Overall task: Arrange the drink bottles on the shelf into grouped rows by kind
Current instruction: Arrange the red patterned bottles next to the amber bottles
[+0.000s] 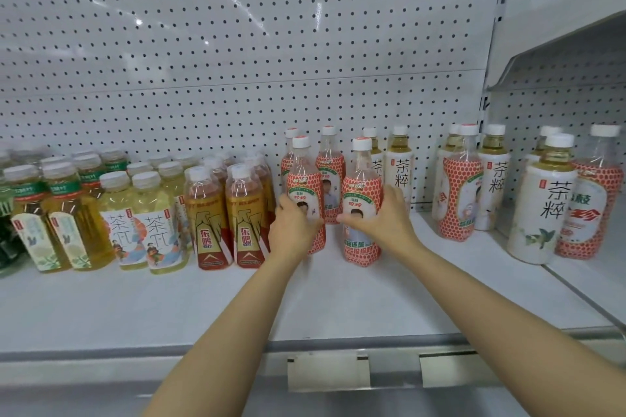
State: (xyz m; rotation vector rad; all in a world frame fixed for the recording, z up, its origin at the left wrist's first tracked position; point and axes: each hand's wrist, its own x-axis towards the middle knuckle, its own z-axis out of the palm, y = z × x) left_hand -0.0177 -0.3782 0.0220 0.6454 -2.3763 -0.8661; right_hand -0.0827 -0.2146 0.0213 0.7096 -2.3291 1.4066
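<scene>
While gripping one red-honeycomb bottle each, both hands sit mid-shelf. Left hand (294, 225) wrapped round the front-left red bottle (305, 193), fingers curled over its label. Right hand (379, 218) wrapped round the front-right red bottle (360, 200), thumb across the front. Both bottles upright, bases apparently on the shelf (169, 301).

Just behind, at 12 o'clock of the hands: more of the red kind (330, 173), close together. At 9 o'clock, just beside the left hand: brown energy-drink bottles (249, 213) in two files, then pale tea bottles (154, 223), then amber green-capped bottles (61, 213) at far left. All of those already grouped. At 3 o'clock: white-label tea bottles (399, 166) against the pegboard (237, 44), then a mixed cluster, red-label bottle (460, 193) among white ones, and a big white tea bottle (545, 210) in front of another red one (591, 210) at far right. Sorting judged partway, right side still mixed.

Risks: left knuckles near the brown bottles, sideways slide could knock one over. Tall narrow bottles, pushing high on the body could tip them into the row behind. Moving two at once, weaker control of each.
</scene>
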